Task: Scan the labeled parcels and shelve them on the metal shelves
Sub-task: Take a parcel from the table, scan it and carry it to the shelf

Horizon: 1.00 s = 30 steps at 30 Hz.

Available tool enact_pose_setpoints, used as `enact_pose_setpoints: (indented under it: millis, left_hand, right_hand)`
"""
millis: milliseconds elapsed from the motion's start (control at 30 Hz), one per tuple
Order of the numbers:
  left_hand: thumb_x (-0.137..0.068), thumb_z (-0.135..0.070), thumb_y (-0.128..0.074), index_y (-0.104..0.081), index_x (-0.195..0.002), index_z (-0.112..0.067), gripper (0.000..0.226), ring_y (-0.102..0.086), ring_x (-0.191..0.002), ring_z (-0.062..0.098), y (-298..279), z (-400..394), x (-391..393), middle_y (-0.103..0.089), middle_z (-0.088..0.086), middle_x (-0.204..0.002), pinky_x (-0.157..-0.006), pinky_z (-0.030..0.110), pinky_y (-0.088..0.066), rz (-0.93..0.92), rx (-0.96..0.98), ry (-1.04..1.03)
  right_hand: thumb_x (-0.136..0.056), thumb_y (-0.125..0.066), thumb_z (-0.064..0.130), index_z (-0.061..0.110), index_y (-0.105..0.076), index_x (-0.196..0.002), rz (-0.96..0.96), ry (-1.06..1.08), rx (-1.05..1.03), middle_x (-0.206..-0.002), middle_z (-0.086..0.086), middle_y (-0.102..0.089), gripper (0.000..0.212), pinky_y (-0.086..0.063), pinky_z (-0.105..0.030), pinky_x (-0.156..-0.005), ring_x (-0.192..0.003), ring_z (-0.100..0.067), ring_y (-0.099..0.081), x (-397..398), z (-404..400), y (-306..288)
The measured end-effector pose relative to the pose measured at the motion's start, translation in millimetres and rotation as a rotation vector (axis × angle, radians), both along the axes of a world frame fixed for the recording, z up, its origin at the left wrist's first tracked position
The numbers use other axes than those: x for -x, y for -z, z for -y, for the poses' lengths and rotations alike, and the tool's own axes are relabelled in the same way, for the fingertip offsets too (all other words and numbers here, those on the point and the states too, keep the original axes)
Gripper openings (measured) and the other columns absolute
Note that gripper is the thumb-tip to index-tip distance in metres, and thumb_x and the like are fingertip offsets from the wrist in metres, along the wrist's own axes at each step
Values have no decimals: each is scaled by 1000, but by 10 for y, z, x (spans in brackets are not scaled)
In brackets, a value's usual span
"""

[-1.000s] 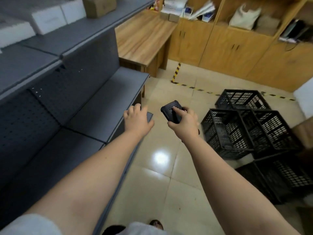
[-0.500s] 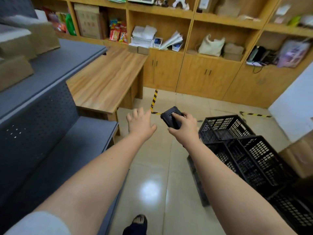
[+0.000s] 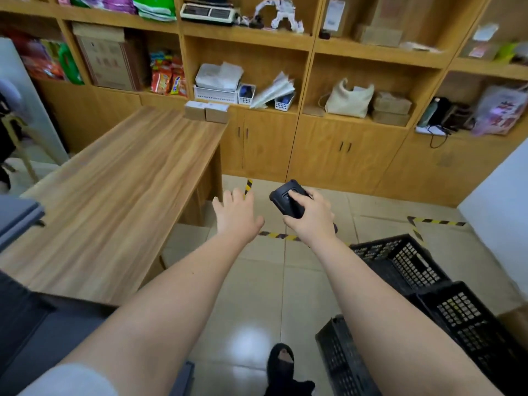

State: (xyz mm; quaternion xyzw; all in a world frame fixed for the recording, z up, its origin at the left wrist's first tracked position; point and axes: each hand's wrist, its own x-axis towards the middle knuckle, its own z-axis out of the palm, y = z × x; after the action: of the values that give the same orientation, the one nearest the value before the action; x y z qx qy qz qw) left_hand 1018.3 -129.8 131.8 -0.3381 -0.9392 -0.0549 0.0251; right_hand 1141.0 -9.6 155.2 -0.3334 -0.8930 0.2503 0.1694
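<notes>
View swung from grey metal shelving (image 3: 17,218) toward wooden desk (image 3: 120,195); right hand (image 3: 310,215) grips black handheld scanner (image 3: 287,200), left hand (image 3: 237,214) empty, fingers spread. Between parcels; next: fetch 1 labeled parcel, probably small cardboard boxes (image 3: 206,112).

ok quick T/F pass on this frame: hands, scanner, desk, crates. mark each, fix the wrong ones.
1. The right hand grips the black scanner. True.
2. The left hand holds a parcel. False: it is empty, fingers spread.
3. Two small cardboard boxes sit at the wooden desk's far end. True.
4. The black crates are stacked on the desk. False: they stand on the floor, at the right.
</notes>
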Motion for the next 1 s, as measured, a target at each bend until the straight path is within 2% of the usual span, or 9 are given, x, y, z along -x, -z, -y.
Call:
enact_pose_setpoints:
  millis: [167,367,533,733,1000]
  left_hand:
    - [-92,-53,-50,-39,-144,-25,60,-32,-135,33,44,-809,1078,-39,8,-148,-113,57,-23,16,-5,-105]
    - [-95,-55,-49,-30,-153,-23,69,-27,-141,37,-133,-1559,2371,-33,9,-154,-116,61,-19,12,34,-186]
    - [-93,-57,-52,-31,-152,-25,70,-27,-142,37,-41,-2045,3424,-34,9,-154,-117,61,-19,37,-8,-256]
    - [-92,-58,-54,-26,-154,-26,75,-23,-145,37,256,-2582,5078,-28,9,-158,-118,60,-18,84,10,-305]
    - [-86,-52,-64,-19,-156,-30,86,-19,-146,35,364,-3085,7108,-25,7,-159,-118,61,-16,136,130,-270]
  right_hand:
    - [-81,-70,35,36,-52,-138,-10,-97,1,-149,4,-36,59,-29,-41,-106,-129,-26,-34,1088,-1049,-17]
    - [-83,-71,35,36,-52,-139,-56,-145,24,-150,5,-36,59,-29,-41,-104,-130,-26,-33,2476,-2093,-222]
    - [-82,-74,36,37,-52,-139,-44,-227,55,-150,5,-36,61,-29,-43,-106,-130,-26,-34,3661,-2598,-75]
    - [-84,-72,35,37,-52,-139,15,-298,44,-151,4,-33,59,-26,-42,-105,-131,-26,-31,5286,-3185,193]
    - [-83,-72,35,38,-52,-138,102,-336,85,-152,5,-33,58,-26,-42,-105,-133,-26,-30,7289,-3812,334]
